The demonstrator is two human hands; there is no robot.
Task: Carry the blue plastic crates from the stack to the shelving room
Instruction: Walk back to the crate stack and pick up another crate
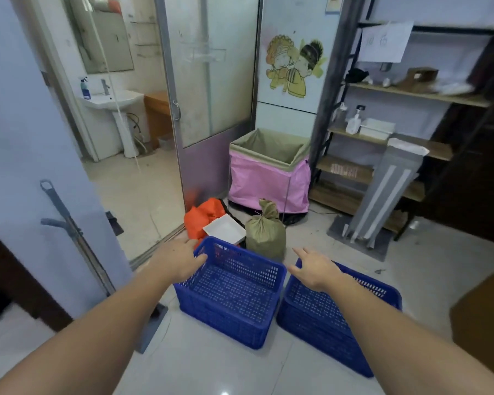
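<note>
Two blue perforated plastic crates stand side by side on the tiled floor. The left crate (231, 292) is empty, and my left hand (180, 259) hovers by its left rim with fingers spread, holding nothing. The right crate (334, 317) looks like a stack of two nested crates. My right hand (314, 269) is open above its far-left corner, and my forearm crosses over that crate. Whether either hand touches a rim is unclear.
Behind the crates lie an orange bag (203, 220), a white tray (226, 229) and a tied olive sack (265, 232). A pink hamper (268, 178) stands by the glass door. Metal shelving (382, 132) fills the right wall. A mop (77, 238) leans at the left.
</note>
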